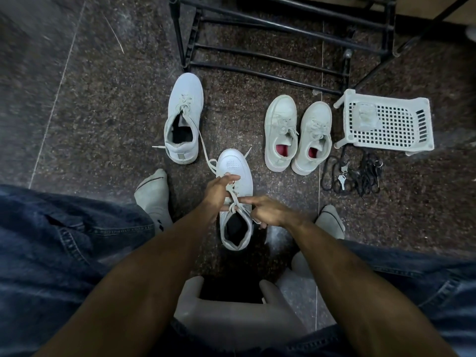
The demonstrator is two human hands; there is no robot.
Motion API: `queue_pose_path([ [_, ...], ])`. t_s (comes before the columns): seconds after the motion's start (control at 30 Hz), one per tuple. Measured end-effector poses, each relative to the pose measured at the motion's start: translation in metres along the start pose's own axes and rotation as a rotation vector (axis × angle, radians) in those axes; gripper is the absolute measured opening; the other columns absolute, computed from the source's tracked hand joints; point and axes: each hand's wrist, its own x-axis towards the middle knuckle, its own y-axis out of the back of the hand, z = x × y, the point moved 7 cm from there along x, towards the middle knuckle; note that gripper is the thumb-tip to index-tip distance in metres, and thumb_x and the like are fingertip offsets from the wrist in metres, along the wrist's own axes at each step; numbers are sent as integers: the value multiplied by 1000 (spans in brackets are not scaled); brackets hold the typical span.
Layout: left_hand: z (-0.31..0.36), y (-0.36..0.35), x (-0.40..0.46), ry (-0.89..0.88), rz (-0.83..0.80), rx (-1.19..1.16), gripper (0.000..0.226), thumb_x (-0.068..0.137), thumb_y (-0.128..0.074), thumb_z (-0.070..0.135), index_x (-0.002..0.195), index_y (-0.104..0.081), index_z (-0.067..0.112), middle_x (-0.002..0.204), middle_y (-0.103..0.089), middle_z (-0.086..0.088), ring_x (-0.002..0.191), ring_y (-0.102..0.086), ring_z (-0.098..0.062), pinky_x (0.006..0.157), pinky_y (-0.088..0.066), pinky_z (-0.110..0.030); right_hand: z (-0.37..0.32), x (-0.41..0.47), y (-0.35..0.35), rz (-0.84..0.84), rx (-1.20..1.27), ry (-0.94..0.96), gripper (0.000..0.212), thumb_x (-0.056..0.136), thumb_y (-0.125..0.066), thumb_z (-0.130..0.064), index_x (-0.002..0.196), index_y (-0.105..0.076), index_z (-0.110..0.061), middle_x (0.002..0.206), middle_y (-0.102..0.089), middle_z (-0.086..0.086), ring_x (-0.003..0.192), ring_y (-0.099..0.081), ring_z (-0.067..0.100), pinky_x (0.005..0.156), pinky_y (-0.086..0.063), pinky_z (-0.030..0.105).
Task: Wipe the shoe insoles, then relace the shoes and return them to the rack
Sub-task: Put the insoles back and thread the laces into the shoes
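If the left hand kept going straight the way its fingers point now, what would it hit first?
The left hand points up and right over the white shoe being laced, so it would probably first meet that shoe's toe, then bare floor; depth is unclear.

no text, label, brand or number can be read on any of the shoes, the basket, the keys or the rack in this view.

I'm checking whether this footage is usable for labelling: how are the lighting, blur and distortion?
Head view: dim, cool light; wide-angle bending curves the rack bars and floor seams; the top-left corner is smeared; both hands, left hand and right hand, and the white shoe are reasonably sharp; slight glare on the floor near the right wrist.
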Motion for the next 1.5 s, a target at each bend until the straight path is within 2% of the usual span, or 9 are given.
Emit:
queue_pose_path([
  [0.2,0,0,1,34,4,10,28,88,-62,27,112,-72,17,136,-55,4,79,-63,-15,58,-55,-32,3,11,-8,21,257,44,14,97,-52,-16,100,-66,-18,67,-54,6,50,-50,11,45,-42,19],
  [0.33,3,-1,1,42,5,36,33,86,-66,24,117,-69,13,102,-64,6,72,-63,-16,56,-54,-29,10,28,-12,147,325,53,26,94,-60,-10,72,-67,-21,60,-56,7,45,-50,9,51,-45,24],
  [0.6,0,16,-1,-256,9,720,17,81,-73,20,72,-59,18,73,-61,1,73,-58,-18,68,-46,-33,21,37,-20,213,559,-121,22,93,-48,-1,77,-59,-12,60,-51,6,47,-43,16,46,-33,23],
  [0.77,-5,14,-10,-350,-39,1054,3,78,-70,23,75,-68,21,76,-65,3,73,-59,-14,65,-42,-24,25,36,-22,269,622,-163,11,90,-56,-5,83,-60,-11,57,-54,2,45,-45,13,42,-34,20],
  [0.97,10,-5,-31,-805,-82,1465,14,78,-67,25,87,-71,16,110,-58,5,115,-46,-17,84,-40,-34,19,38,-14,335,520,-215,10,81,-58,-3,73,-63,-7,57,-58,8,40,-50,16,40,-35,20],
  [1.07,13,-5,-31,-828,-106,1433,12,77,-65,25,83,-70,16,100,-65,4,118,-51,-17,87,-29,-30,15,39,-10,322,475,-200,10,82,-60,0,74,-63,-4,60,-61,10,44,-56,17,39,-42,20],
  [1.17,17,2,-27,-724,-65,1298,19,71,-59,33,73,-69,17,80,-65,3,90,-63,-21,90,-40,-34,17,40,-4,347,462,-89,18,82,-62,8,70,-68,-4,65,-66,13,53,-61,23,63,-59,37],
  [1.33,18,2,-22,-685,10,1245,28,71,-51,38,68,-67,14,71,-69,-3,72,-63,-26,98,-39,-43,18,42,-7,343,164,157,19,84,-71,-10,101,-76,-13,96,-75,0,86,-70,14,83,-56,33],
  [1.5,23,1,-20,-669,-38,1273,27,80,-54,33,80,-71,12,73,-71,-10,73,-65,-32,89,-46,-37,17,39,-7,422,30,132,28,78,-53,-38,90,-74,-25,85,-74,-6,76,-67,14,71,-56,34],
])
